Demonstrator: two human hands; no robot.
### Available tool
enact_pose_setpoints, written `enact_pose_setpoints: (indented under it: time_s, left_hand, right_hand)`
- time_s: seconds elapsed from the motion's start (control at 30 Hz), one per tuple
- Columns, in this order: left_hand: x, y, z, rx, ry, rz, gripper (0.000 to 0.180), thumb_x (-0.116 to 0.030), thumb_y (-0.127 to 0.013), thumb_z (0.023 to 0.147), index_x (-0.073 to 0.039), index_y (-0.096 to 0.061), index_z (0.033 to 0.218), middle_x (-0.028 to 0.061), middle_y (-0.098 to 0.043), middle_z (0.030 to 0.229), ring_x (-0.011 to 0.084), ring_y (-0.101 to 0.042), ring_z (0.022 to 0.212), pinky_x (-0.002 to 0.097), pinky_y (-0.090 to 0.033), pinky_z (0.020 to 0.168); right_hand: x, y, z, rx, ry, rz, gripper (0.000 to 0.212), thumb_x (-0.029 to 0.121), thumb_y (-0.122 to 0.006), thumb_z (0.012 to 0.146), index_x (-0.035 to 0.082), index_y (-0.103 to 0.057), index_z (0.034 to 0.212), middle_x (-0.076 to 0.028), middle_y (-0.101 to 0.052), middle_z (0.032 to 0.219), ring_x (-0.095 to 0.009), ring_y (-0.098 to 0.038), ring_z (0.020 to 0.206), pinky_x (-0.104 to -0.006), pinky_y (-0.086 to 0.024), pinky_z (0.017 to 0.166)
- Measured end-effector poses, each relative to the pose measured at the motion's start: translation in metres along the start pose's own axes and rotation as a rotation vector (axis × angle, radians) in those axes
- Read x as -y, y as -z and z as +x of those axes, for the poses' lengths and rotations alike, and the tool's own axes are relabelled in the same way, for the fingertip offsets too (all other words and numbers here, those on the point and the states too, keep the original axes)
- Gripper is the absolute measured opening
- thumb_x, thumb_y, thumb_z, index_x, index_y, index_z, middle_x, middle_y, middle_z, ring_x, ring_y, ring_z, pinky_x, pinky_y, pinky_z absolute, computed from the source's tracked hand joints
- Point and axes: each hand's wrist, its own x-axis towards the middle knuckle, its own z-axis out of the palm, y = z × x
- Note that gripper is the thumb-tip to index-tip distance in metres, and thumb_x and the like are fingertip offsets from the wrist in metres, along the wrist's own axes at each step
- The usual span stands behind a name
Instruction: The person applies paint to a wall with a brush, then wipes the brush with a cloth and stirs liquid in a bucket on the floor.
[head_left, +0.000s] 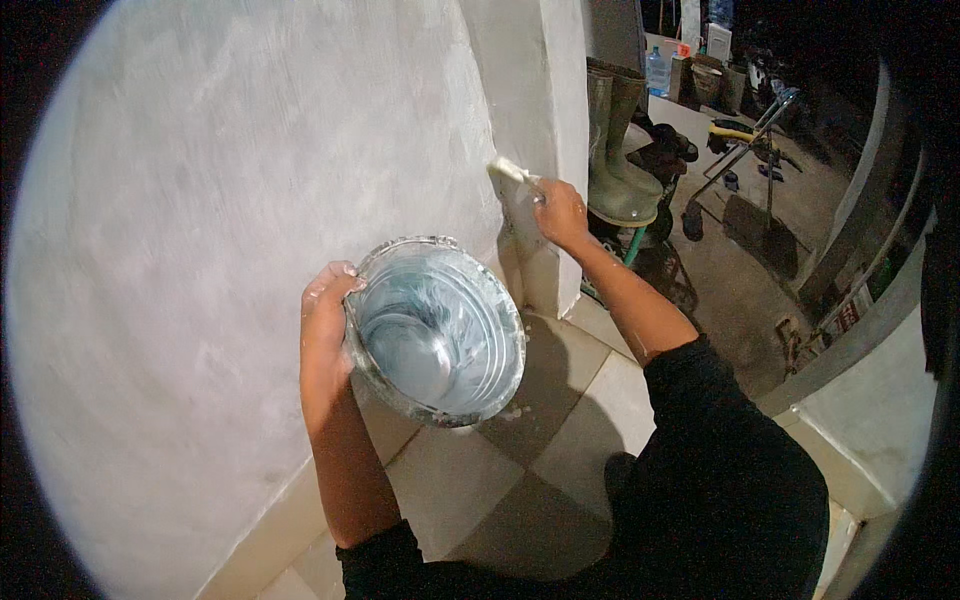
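My left hand [328, 300], flecked with white paint, grips the rim of a paint bucket [480, 290] and holds it tilted toward me. Wet whitish paint [405, 350] coats the inside wall and the bottom. My right hand [560, 213] is closed round the handle of a paintbrush [513, 170]. The pale bristle end of this brush is at the wall [300, 140], close to the inner corner beside a doorway; whether it touches the surface I cannot tell. Streaky white paint covers the wall to the left of the brush.
Tall olive rubber boots [622, 150] stand on a rack just right of the doorway edge. Beyond lie a metal-framed stand [745, 150], a water jug [657, 72] and a bucket [706, 80]. Below me is a checkered tile floor [455, 480] with paint spots.
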Motion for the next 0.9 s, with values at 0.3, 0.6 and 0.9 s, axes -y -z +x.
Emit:
enact_pose_setpoints:
  time_s: [0.3, 0.6, 0.9]
  left_hand:
    - [-0.008, -0.010, 0.008, 0.017, 0.008, 0.028, 0.007, 0.000, -0.059, 0.081, -0.007, -0.059, 0.083, 0.0011, -0.059, 0.077, 0.0123, -0.056, 0.070, 0.0255, -0.047, 0.064]
    - [-0.009, -0.019, 0.006, 0.099, -0.013, -0.050, 0.007, 0.000, -0.058, 0.081, -0.006, -0.060, 0.084, 0.0024, -0.060, 0.077, 0.0131, -0.058, 0.068, 0.0252, -0.047, 0.062]
    - [-0.012, -0.016, 0.029, 0.154, 0.054, 0.001, 0.010, 0.003, -0.056, 0.083, -0.005, -0.061, 0.086, 0.0045, -0.063, 0.079, 0.0127, -0.059, 0.070, 0.0245, -0.047, 0.063]
  right_hand:
    - [-0.044, -0.085, -0.083, 0.445, -0.094, -0.102, 0.025, 0.011, -0.062, 0.083, 0.000, -0.066, 0.105, -0.025, -0.065, 0.109, -0.041, -0.062, 0.107, -0.0501, -0.049, 0.093]
    - [-0.048, -0.076, -0.075, 0.254, -0.211, 0.112, 0.028, 0.011, -0.067, 0.077, 0.001, -0.070, 0.104, -0.023, -0.070, 0.093, -0.043, -0.067, 0.089, -0.0495, -0.053, 0.082]
    - [-0.035, -0.100, -0.072, 0.334, 0.326, 0.310, 0.022, 0.020, -0.067, 0.080, 0.001, -0.072, 0.089, -0.025, -0.070, 0.086, -0.040, -0.069, 0.078, -0.0462, -0.054, 0.072]
